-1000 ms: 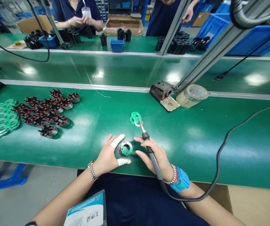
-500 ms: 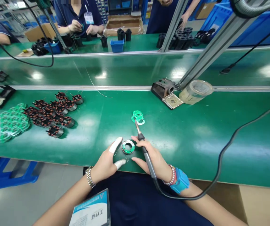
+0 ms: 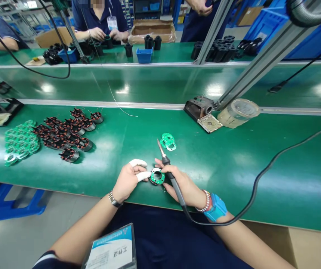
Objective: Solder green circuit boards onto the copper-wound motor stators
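Left of the ring is the left hand; right of it, the right hand holds an iron; beyond the ring lie boards.

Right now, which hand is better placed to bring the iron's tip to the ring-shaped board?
Probably the right: the right hand holds the soldering iron, its tip beyond the green ring-shaped board. The left hand holds no iron; its white-covered thumb is at the board's left edge.

1 head view, looking forward and down, bench seemingly near
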Demonstrator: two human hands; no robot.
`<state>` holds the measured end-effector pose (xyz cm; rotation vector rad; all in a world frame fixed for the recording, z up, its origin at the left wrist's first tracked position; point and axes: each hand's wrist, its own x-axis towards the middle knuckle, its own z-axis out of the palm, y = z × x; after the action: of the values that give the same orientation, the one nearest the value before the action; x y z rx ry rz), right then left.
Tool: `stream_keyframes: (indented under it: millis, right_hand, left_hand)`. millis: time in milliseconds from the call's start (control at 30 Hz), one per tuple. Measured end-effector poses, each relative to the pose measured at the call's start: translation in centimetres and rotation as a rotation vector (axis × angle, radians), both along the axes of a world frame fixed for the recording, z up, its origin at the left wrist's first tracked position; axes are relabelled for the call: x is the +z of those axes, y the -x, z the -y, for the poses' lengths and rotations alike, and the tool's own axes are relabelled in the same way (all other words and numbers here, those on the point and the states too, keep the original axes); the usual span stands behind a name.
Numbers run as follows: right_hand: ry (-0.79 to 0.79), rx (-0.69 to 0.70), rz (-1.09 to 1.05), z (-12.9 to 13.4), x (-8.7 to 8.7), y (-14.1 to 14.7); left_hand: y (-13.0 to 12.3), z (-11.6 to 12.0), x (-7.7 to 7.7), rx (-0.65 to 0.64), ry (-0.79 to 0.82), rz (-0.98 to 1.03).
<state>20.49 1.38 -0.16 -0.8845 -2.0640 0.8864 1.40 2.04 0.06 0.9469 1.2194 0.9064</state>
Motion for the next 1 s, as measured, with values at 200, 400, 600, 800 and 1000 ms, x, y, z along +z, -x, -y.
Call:
stream_keyframes:
  millis: [200, 400, 600, 800, 1000]
  right_hand:
    - [-0.134, -0.131, -0.005, -0.5, 1.6, 0.2]
    - [-0.344, -0.064, 0.063, -1.0, 1.8, 1.5]
    - [-0.275, -0.099, 0.035, 0.2, 1.3, 1.4]
    - [-0.178, -0.258, -0.09, 1.4, 1.7, 1.0]
    - [-0.179, -0.201, -0.032, 2.0, 3.8, -1.0]
  left_hand:
    - [-0.5, 0.0, 0.4, -0.023, 0.013, -0.013]
    - [-0.5, -0.1, 0.5, -0.075, -0.016, -0.046]
    - [-0.2, -0.1, 0.7, -0.155, -0.035, -0.041]
    - [-0.1, -0.4, 0.7, -0.229, -0.048, -0.049]
    - [0.0, -0.5, 0.3, -0.227, -0.038, -0.082]
